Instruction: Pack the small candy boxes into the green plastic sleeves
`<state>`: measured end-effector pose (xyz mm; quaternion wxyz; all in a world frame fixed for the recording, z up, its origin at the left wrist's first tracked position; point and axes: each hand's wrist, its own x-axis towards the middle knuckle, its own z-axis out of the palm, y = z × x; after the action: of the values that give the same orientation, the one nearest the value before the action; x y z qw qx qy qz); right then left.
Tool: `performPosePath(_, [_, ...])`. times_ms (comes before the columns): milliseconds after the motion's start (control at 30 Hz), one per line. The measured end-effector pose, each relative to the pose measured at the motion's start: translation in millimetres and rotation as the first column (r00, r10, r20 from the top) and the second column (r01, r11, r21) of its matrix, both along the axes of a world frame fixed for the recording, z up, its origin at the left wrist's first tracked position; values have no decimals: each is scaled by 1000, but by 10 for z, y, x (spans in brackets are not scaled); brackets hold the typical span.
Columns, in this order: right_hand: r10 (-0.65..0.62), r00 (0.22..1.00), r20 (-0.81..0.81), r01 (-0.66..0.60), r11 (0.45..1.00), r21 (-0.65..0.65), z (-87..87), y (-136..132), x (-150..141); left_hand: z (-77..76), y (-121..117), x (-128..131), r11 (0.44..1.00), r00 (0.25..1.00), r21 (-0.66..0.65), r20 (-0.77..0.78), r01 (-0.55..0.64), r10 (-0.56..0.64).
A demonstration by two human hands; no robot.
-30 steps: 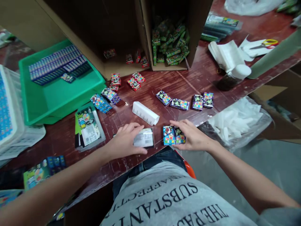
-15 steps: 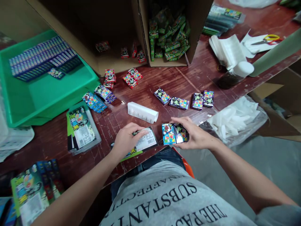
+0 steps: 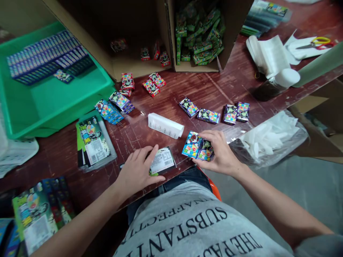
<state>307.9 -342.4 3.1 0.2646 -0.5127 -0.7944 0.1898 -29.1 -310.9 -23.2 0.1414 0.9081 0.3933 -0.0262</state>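
My left hand (image 3: 138, 166) lies with thumb and fingers apart over a printed plastic pouch (image 3: 162, 160) at the table's front edge. The palm covers the pouch's left part; its white label shows. My right hand (image 3: 221, 153) grips two small printed boxes side by side, a blue box (image 3: 192, 144) and a purple box (image 3: 205, 150), with fingers along the far side and thumb along the near side. Beyond the hands lies a folded white strip (image 3: 165, 125) with a row of round marks. Several purple boxes (image 3: 209, 116) rest farther back.
A green tray (image 3: 53, 121) with rows of boxes stands left. Cardboard cartons (image 3: 139, 71) at the back hold red and green boxes. A stack of pouches (image 3: 93, 142) lies left. To the right are a jar (image 3: 276, 85), scissors (image 3: 313, 43) and a bag of white strips (image 3: 270, 135).
My left hand has slid left over the pouch, and its thumb has spread away from the fingers. The two boxes in my right hand have turned slightly.
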Motion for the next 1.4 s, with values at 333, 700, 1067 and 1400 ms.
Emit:
performPosePath(333, [58, 987, 151, -52, 997, -48, -33, 14, -315, 125, -183, -29, 990, 971, -29, 193, -140, 143])
performPosePath(700, [17, 998, 60, -14, 999, -47, -13, -93, -471, 108, -230, -212, 988, 971, 6, 181, -157, 153])
performPosePath(1067, [380, 908, -177, -409, 894, -184, 30, -7, -378, 156, -238, -343, 976, 947, -214, 300, -49, 114])
performPosePath(1400, [420, 907, 26, -401, 882, -246, 164, 181, -457, 219, -189, -245, 995, 976, -96, 212, -20, 40])
